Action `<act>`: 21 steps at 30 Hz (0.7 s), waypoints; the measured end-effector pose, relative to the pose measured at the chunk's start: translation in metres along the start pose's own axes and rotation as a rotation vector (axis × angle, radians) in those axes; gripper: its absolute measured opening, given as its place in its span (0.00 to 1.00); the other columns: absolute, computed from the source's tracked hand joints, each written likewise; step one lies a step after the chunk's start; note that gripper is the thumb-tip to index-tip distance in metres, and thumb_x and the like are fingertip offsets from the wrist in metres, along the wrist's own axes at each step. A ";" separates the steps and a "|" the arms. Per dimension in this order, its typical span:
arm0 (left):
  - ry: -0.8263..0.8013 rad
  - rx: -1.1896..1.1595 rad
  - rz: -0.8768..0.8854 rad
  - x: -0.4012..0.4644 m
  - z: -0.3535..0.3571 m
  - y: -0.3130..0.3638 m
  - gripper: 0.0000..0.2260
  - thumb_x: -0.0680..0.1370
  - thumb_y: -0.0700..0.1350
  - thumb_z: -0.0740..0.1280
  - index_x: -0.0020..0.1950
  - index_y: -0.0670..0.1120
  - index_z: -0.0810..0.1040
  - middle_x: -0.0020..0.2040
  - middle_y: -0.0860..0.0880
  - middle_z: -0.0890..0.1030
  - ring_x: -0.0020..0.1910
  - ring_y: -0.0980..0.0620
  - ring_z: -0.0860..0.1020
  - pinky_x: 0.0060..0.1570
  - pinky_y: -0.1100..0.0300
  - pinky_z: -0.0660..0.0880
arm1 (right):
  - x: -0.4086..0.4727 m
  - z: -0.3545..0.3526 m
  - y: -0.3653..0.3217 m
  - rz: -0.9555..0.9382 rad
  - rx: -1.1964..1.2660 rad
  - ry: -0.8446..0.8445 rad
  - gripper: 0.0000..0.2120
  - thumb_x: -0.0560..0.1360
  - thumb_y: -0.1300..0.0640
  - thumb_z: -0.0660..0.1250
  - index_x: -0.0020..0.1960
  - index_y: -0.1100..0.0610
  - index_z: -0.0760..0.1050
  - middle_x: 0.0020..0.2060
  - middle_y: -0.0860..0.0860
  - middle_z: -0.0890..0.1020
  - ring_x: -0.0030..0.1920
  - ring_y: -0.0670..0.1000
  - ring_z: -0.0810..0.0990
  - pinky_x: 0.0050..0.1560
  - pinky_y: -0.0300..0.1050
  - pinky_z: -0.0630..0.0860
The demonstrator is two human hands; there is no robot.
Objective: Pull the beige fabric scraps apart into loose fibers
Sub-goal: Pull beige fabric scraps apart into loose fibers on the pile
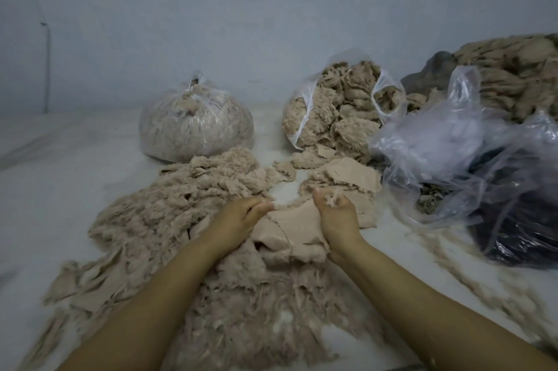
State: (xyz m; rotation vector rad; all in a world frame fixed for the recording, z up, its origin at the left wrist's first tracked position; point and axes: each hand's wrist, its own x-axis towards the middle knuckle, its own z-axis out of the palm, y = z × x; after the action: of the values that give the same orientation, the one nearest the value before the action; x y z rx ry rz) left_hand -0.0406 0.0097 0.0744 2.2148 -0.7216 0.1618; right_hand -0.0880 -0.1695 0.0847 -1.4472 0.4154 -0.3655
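White floor (60, 189): 2 hands grip ribbed beige scrap (297, 221), fluffy fibers (169, 204) around.

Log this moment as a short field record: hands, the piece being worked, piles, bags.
left hand: grips left edge of the scrap
right hand: grips its right edge, fibre tuft in fingers
beige knit fabric scrap: stretched between both hands
loose beige fibre pile: left of the hands
tied clear plastic bag: full, by the wall
open clear plastic bag: spilling scraps

Both bare forearms toward twelve o'clock, left hand (238, 219) and right hand (335, 213) curled, each grip clenched.
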 end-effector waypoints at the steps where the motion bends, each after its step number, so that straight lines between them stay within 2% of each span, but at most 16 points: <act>1: 0.032 0.019 -0.007 -0.001 -0.001 -0.001 0.15 0.80 0.48 0.61 0.33 0.53 0.70 0.28 0.56 0.72 0.29 0.61 0.69 0.33 0.63 0.65 | 0.000 -0.001 0.001 0.002 -0.001 0.012 0.18 0.78 0.49 0.65 0.56 0.64 0.74 0.51 0.55 0.80 0.40 0.43 0.75 0.52 0.46 0.73; 2: 0.059 0.059 -0.018 0.000 -0.001 -0.002 0.14 0.81 0.49 0.61 0.35 0.52 0.74 0.30 0.56 0.75 0.32 0.59 0.72 0.35 0.60 0.67 | -0.001 -0.001 0.002 0.007 0.003 0.027 0.19 0.78 0.48 0.64 0.59 0.64 0.74 0.45 0.46 0.71 0.38 0.44 0.72 0.51 0.44 0.71; 4: 0.101 0.173 -0.040 0.001 -0.001 -0.003 0.13 0.81 0.50 0.59 0.44 0.48 0.80 0.37 0.54 0.79 0.38 0.52 0.76 0.38 0.57 0.68 | -0.002 -0.001 0.001 0.009 0.063 0.073 0.21 0.78 0.48 0.63 0.59 0.66 0.72 0.44 0.55 0.75 0.41 0.51 0.75 0.52 0.48 0.74; 6: 0.140 0.292 -0.051 -0.001 0.001 -0.007 0.14 0.81 0.51 0.59 0.49 0.47 0.82 0.41 0.53 0.80 0.41 0.50 0.77 0.38 0.58 0.65 | -0.003 -0.004 -0.002 -0.003 0.145 0.142 0.17 0.79 0.50 0.63 0.52 0.67 0.72 0.42 0.66 0.73 0.47 0.60 0.77 0.57 0.59 0.73; 7: 0.143 0.348 -0.087 -0.002 -0.001 -0.012 0.15 0.81 0.52 0.58 0.50 0.46 0.82 0.43 0.52 0.82 0.43 0.49 0.78 0.38 0.58 0.65 | -0.001 -0.006 -0.004 -0.008 0.191 0.173 0.15 0.80 0.51 0.63 0.49 0.65 0.71 0.42 0.66 0.72 0.48 0.60 0.76 0.57 0.60 0.72; 10: 0.095 0.435 -0.224 -0.006 -0.009 -0.025 0.16 0.81 0.53 0.57 0.51 0.45 0.81 0.47 0.47 0.81 0.48 0.46 0.78 0.45 0.56 0.69 | 0.008 -0.015 -0.008 -0.028 0.197 0.194 0.14 0.80 0.51 0.62 0.54 0.62 0.72 0.52 0.59 0.78 0.56 0.60 0.77 0.60 0.55 0.74; 13: 0.064 0.379 -0.134 -0.001 -0.009 -0.010 0.15 0.82 0.50 0.56 0.42 0.45 0.77 0.40 0.47 0.75 0.45 0.44 0.75 0.44 0.55 0.67 | 0.008 -0.013 -0.007 -0.090 0.118 0.134 0.19 0.80 0.49 0.61 0.55 0.67 0.73 0.52 0.61 0.80 0.50 0.57 0.79 0.50 0.46 0.75; 15: 0.140 0.096 -0.125 0.003 0.004 0.018 0.13 0.81 0.53 0.57 0.41 0.49 0.75 0.40 0.52 0.76 0.45 0.49 0.76 0.45 0.58 0.68 | 0.005 -0.008 -0.003 -0.107 0.161 0.034 0.19 0.80 0.51 0.62 0.58 0.68 0.74 0.50 0.62 0.81 0.48 0.56 0.80 0.45 0.42 0.77; 16: 0.186 -0.157 -0.215 0.004 0.011 0.034 0.14 0.78 0.58 0.59 0.44 0.50 0.76 0.42 0.54 0.78 0.46 0.51 0.77 0.48 0.59 0.71 | 0.001 -0.006 -0.001 -0.101 0.197 -0.030 0.19 0.79 0.52 0.63 0.59 0.68 0.73 0.51 0.63 0.81 0.49 0.57 0.81 0.47 0.44 0.78; 17: 0.183 -0.432 -0.358 0.005 0.015 0.048 0.19 0.73 0.64 0.61 0.48 0.49 0.78 0.45 0.52 0.81 0.46 0.52 0.79 0.49 0.57 0.75 | -0.002 -0.005 0.001 -0.085 0.230 -0.088 0.19 0.79 0.53 0.64 0.61 0.68 0.72 0.53 0.63 0.81 0.52 0.59 0.81 0.52 0.49 0.79; 19: -0.024 -0.912 -0.614 0.007 0.022 0.063 0.26 0.68 0.64 0.67 0.54 0.46 0.81 0.48 0.45 0.84 0.45 0.47 0.82 0.46 0.54 0.79 | -0.006 -0.005 0.008 -0.076 0.244 -0.172 0.19 0.78 0.53 0.65 0.62 0.65 0.73 0.54 0.62 0.82 0.55 0.60 0.81 0.58 0.57 0.77; 21: -0.134 -1.089 -0.676 0.003 0.027 0.069 0.21 0.71 0.57 0.70 0.58 0.43 0.81 0.53 0.40 0.83 0.51 0.42 0.82 0.52 0.49 0.79 | -0.012 -0.008 0.016 -0.110 0.208 -0.203 0.15 0.77 0.51 0.65 0.58 0.60 0.77 0.51 0.57 0.84 0.53 0.56 0.83 0.57 0.56 0.78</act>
State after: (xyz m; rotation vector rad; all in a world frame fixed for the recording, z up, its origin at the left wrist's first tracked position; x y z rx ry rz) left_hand -0.0787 -0.0481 0.1020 1.2893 -0.0206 -0.5912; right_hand -0.1020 -0.1691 0.0691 -1.2917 0.1299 -0.3349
